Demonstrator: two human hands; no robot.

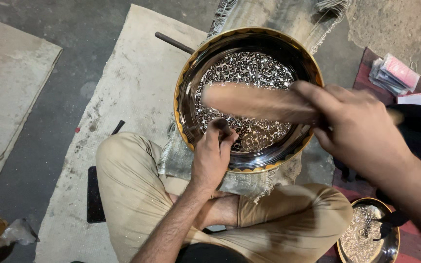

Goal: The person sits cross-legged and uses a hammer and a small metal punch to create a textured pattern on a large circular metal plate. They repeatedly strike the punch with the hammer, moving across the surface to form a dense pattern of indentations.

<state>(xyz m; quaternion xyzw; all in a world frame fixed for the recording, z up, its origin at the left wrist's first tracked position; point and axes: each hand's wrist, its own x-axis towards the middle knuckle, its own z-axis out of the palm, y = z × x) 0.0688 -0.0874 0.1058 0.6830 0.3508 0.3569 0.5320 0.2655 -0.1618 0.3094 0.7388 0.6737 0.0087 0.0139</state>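
Views: we get one, the head camera.
Position: worn on the person's head, above crossed legs.
Direction: we look steeply down at the lap and floor.
Distance: close; the engraved metal tray and both hands fill our centre.
Overlap: no second view for us to compare.

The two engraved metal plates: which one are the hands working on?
The large gold-rimmed plate before the knees, under both hands; the smaller plate lies untouched at lower right.
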